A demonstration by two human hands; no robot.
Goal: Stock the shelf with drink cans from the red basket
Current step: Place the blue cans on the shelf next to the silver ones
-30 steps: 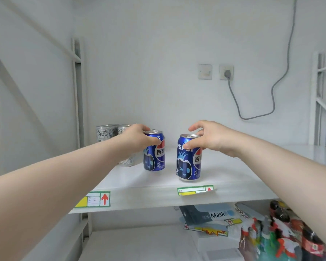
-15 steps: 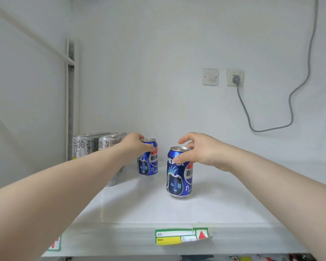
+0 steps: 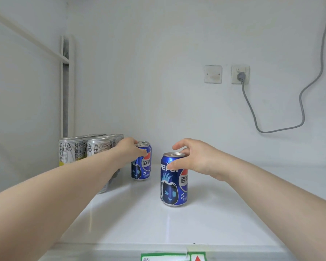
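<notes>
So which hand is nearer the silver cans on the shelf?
Left. The left hand grips the left Pepsi can, which stands right beside the silver cans; the right hand holds the right Pepsi can, further right and apart from them.

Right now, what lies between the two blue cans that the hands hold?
Nothing: the head view shows only bare white shelf between the left can and the right can.
</notes>
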